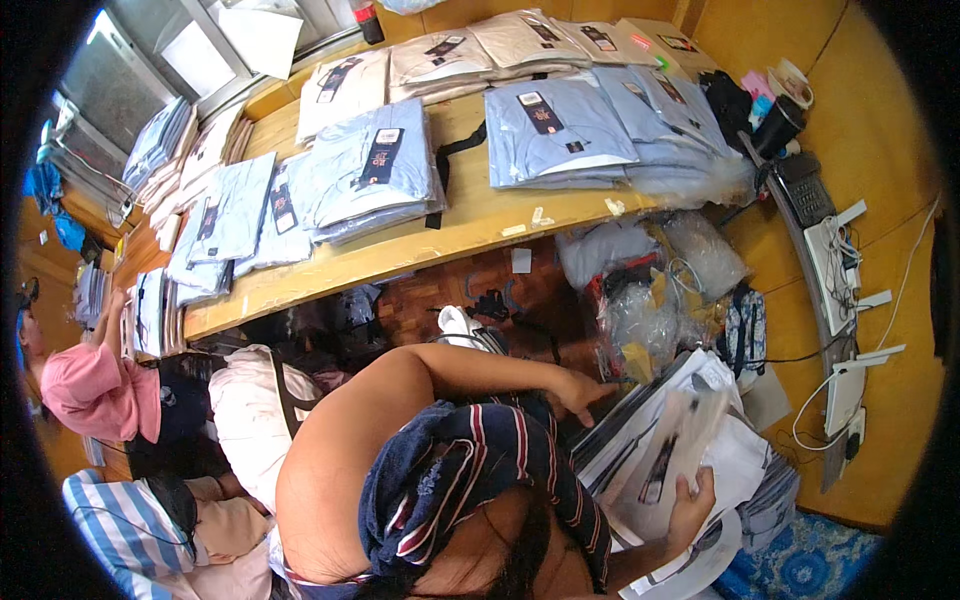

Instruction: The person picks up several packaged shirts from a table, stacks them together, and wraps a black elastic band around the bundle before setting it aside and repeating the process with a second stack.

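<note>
My left hand [578, 396] reaches out to the right with its fingers stretched and nothing visible in them. It is beside a stack of white and dark flat pieces [630, 425]. Lower right, my right hand [692, 508] grips a clear plastic garment bag [672, 440] with a dark label by its near edge, thumb on top. The bag lies over white sheets [740, 460] that look like more packaging. Whether a garment is inside the bag, I cannot make out. Part of my right forearm is hidden behind my striped navy clothing [470, 470].
A long wooden table [470, 250] carries blue bagged shirts [560, 135] and beige bagged shirts [440, 60]. Beneath it are plastic-wrapped bundles [650, 290]. White routers with cables [835, 260] line the right wall. A person in pink [100, 390] works at the far left.
</note>
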### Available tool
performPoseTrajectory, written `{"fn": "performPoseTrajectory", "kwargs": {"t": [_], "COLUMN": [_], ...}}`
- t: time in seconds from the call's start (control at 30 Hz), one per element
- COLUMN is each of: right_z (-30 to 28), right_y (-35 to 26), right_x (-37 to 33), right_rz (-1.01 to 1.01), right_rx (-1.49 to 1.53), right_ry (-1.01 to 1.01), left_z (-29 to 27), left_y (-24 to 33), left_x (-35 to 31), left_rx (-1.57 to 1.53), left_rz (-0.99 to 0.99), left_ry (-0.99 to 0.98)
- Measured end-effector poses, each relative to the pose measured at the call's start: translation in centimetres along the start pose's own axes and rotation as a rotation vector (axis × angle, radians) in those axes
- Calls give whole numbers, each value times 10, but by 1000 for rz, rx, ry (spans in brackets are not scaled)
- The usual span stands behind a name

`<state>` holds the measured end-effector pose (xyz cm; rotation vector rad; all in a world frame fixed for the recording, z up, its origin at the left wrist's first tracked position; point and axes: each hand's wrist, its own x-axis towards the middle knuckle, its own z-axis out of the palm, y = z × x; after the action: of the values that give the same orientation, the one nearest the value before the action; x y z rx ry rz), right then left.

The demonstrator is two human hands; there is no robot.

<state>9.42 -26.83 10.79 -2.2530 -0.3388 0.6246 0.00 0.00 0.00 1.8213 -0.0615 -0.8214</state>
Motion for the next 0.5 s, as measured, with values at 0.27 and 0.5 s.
{"fn": "performPoseTrajectory", "kwargs": {"t": [0.27, 0.5], "right_z": [76, 158], "right_y": [-94, -79], "right_x": [1, 17], "right_rz": [-544, -423], "right_rx": [640, 840], "right_ry": [212, -199], "left_z": [-25, -37], "left_y": [-4, -32], "left_x": [-87, -199], "left_rx": [-817, -380], "left_rz": [555, 487], "left_ry": [443, 794]}}
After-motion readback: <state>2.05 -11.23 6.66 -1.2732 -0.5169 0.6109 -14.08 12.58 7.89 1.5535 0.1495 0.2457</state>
